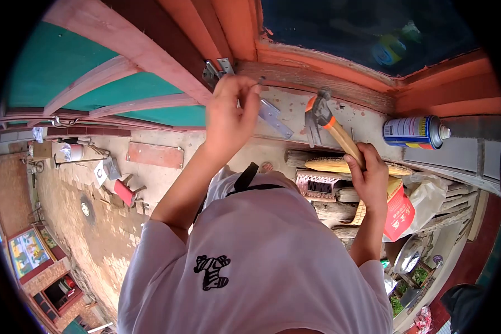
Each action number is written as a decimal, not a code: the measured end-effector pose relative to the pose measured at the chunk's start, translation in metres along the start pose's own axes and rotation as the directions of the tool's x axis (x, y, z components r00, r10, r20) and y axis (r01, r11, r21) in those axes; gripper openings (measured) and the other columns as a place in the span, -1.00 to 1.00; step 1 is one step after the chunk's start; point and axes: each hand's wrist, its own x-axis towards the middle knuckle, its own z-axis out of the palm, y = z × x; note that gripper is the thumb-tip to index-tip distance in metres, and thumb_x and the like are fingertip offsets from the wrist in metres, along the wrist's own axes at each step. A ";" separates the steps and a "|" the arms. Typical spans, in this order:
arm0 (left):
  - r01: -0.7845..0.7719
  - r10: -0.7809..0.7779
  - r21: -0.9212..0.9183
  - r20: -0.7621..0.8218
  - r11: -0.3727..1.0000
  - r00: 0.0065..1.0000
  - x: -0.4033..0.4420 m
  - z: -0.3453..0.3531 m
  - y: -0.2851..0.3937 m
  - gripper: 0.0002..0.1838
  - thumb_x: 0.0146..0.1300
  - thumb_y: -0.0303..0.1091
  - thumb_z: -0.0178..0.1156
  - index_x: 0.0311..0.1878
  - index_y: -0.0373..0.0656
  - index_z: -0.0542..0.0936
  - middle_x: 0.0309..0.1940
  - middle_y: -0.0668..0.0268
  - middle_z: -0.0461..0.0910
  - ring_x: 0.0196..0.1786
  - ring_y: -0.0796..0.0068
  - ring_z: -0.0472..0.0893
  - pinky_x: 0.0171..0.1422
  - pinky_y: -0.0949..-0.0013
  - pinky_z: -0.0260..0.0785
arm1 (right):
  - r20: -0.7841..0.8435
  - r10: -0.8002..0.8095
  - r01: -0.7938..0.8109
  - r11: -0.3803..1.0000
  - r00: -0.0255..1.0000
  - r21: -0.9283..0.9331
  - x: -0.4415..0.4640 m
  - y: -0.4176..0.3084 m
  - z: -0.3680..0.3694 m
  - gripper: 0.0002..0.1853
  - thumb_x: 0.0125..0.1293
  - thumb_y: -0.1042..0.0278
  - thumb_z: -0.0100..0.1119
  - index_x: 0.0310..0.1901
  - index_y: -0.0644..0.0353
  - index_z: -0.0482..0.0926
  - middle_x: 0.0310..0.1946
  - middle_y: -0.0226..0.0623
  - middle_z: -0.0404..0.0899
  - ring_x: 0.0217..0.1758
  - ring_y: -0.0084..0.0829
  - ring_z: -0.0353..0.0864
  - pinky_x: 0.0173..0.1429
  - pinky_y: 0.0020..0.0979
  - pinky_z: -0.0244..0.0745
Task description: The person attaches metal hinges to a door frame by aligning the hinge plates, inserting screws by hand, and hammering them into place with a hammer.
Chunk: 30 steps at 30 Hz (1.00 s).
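Note:
My left hand (232,114) is raised beside the wooden door frame, thumb and forefinger pinched on a small dark nail (262,79). Just above its fingers, a metal hinge (226,65) sits where the frame meets the window sill. My right hand (368,175) grips the wooden handle of a claw hammer (340,133). The hammer's head, with orange bands, points up over the sill, apart from the left hand. A second flat metal hinge (275,118) lies on the sill between the two hands.
A blue spray can (413,132) lies at the right of the sill (353,119). Below are stacked logs (339,211), a red and yellow bag (398,209) and a clear plastic bag (428,195). The green-panelled door (75,61) stands at the left, with a red stool (124,192) beyond.

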 end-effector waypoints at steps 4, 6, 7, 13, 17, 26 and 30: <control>0.109 -0.110 -0.052 -0.020 0.993 0.994 -0.033 -0.042 -0.002 -0.89 0.20 -0.61 0.23 -0.23 -0.24 0.53 -0.44 0.26 0.46 -0.51 0.45 0.43 -0.40 0.37 0.31 | 0.013 -0.317 0.315 0.936 0.948 -0.157 0.043 -0.018 0.020 -0.70 0.19 0.25 0.35 -0.15 0.24 0.56 -0.26 -0.21 0.53 -0.24 -0.08 0.53 -0.16 -0.21 0.47; 0.083 -0.083 0.006 0.005 0.997 0.997 -0.048 -0.049 -0.010 -0.89 0.21 -0.61 0.23 -0.23 -0.24 0.53 -0.44 0.26 0.46 -0.51 0.46 0.43 -0.41 0.38 0.29 | 0.052 -0.340 0.344 0.926 0.939 -0.158 0.054 -0.018 0.031 -0.69 0.14 0.24 0.37 -0.16 0.22 0.58 -0.22 -0.23 0.50 -0.11 -0.13 0.51 -0.07 -0.18 0.45; 0.054 -0.055 0.080 0.011 0.995 0.998 -0.054 -0.050 -0.012 -0.88 0.19 -0.61 0.24 -0.23 -0.24 0.52 -0.43 0.26 0.47 -0.52 0.45 0.44 -0.42 0.37 0.29 | 0.056 -0.368 0.373 0.914 0.928 -0.163 0.059 -0.017 0.034 -0.69 0.13 0.24 0.38 -0.16 0.22 0.59 -0.22 -0.24 0.50 -0.10 -0.14 0.51 -0.05 -0.19 0.44; -0.118 0.093 0.173 0.143 0.978 0.985 -0.068 -0.053 -0.021 -0.84 0.13 -0.59 0.29 -0.25 -0.20 0.53 -0.42 0.29 0.51 -0.54 0.42 0.52 -0.48 0.37 0.35 | -0.033 -0.406 0.394 0.901 0.913 -0.182 0.067 0.003 0.052 -0.62 0.05 0.22 0.43 -0.11 0.16 0.62 -0.15 -0.30 0.52 -0.04 -0.16 0.49 0.06 -0.17 0.37; -0.211 0.172 0.142 0.243 0.967 0.955 -0.064 -0.058 -0.025 -0.81 0.15 -0.66 0.25 -0.21 -0.22 0.49 -0.41 0.26 0.51 -0.54 0.48 0.46 -0.46 0.41 0.33 | -0.119 -0.313 0.293 0.943 0.942 -0.160 0.059 -0.011 0.051 -0.57 0.03 0.27 0.45 -0.04 0.17 0.61 -0.03 -0.24 0.52 0.08 -0.11 0.46 0.16 -0.15 0.35; -0.400 0.319 0.086 0.463 0.913 0.827 -0.046 -0.086 -0.030 -0.75 0.09 -0.65 0.28 -0.19 -0.21 0.49 -0.40 0.28 0.52 -0.53 0.45 0.52 -0.47 0.40 0.37 | -0.043 -0.060 0.073 0.730 0.997 0.680 0.007 -0.108 0.097 -0.73 0.17 0.49 0.35 -0.07 0.22 0.61 -0.20 -0.24 0.60 -0.26 -0.31 0.62 -0.17 -0.37 0.55; -0.520 0.401 0.060 0.563 0.852 0.722 -0.030 -0.101 -0.032 -0.73 0.05 -0.53 0.33 -0.19 -0.16 0.49 -0.38 0.30 0.55 -0.49 0.29 0.54 -0.46 0.28 0.35 | -0.217 0.038 0.160 0.556 0.975 0.816 0.012 -0.154 0.152 -0.80 0.22 0.62 0.27 -0.11 0.29 0.63 -0.20 -0.21 0.60 -0.24 -0.42 0.63 -0.18 -0.48 0.55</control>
